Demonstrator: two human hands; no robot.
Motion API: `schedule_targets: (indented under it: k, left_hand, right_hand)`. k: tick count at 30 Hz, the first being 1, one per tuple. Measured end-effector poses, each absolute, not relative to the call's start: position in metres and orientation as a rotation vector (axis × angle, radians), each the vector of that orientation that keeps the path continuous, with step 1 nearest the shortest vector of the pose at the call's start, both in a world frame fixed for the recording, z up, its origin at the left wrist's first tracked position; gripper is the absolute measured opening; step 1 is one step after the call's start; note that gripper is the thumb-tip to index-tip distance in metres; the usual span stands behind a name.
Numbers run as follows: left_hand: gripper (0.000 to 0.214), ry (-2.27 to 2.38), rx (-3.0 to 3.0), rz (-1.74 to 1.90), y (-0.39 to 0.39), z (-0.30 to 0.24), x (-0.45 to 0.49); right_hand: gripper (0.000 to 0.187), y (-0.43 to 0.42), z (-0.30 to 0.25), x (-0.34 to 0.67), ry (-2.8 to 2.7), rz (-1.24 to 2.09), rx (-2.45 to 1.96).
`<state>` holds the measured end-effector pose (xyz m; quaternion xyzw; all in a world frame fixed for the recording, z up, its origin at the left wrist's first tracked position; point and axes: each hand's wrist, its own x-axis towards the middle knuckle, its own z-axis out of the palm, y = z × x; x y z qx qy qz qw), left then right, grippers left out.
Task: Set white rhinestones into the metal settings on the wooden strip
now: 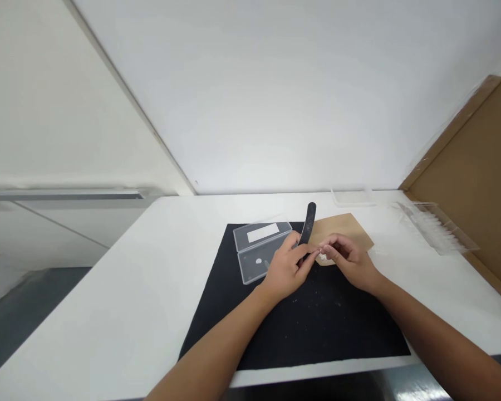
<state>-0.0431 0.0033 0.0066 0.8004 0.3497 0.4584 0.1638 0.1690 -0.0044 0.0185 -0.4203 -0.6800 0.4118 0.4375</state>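
Note:
My left hand (286,268) is closed around the lower end of a black curved nail file (308,222), which sticks up and away from me. My right hand (348,258) is closed in a pinch on a small pale piece (322,257), too small to name, held against the file's lower part. Both hands hover over a black mat (317,317) on the white table (150,289). A brown paper piece (350,229) lies under and behind my right hand.
An open clear plastic case (259,248) with a white label lies on the mat just left of my hands. A clear tray with ridged contents (436,227) sits far right beside a brown board (476,184). Another clear tray (353,196) rests near the wall.

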Motion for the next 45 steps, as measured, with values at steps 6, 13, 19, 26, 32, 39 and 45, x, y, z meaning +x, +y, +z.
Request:
schedule_targets:
  k: [6, 13, 19, 26, 32, 39, 45]
  left_hand:
    - [0.024, 1.025, 2.356, 1.270, 0.0032, 0.0071, -0.0444]
    - [0.027, 1.101, 2.515, 1.110, 0.0011, 0.0083, -0.0461]
    - [0.026, 1.109, 2.568, 1.004, 0.0008, 0.0065, -0.0475]
    - [0.034, 1.206, 2.526, 0.951, 0.0010, 0.0063, -0.0470]
    - [0.055, 1.353, 2.362, 0.992, 0.0021, 0.0004, -0.0466]
    - [0.040, 1.175, 2.539, 1.037, 0.0029, 0.0014, -0.0475]
    - [0.028, 1.028, 2.434, 1.190, 0.0045, 0.0024, -0.0445]
  right_hand:
    - [0.023, -0.0031, 0.0183, 0.1721, -1.826, 0.834, -1.105]
    - [0.024, -0.0036, 0.0211, 0.1712, -1.937, 0.676, -1.101]
    - [0.024, -0.0068, 0.0200, 0.1732, -2.065, 0.580, -1.091]
    - [0.018, -0.0058, 0.0181, 0.1778, -2.024, 0.453, -1.076]
    - [0.013, -0.0075, 0.0178, 0.1769, -1.972, 0.339, -1.069]
    - [0.016, -0.0062, 0.0176, 0.1777, -1.897, 0.283, -1.151]
    - [0.015, -0.0033, 0.0154, 0.1774, -1.905, 0.159, -1.137]
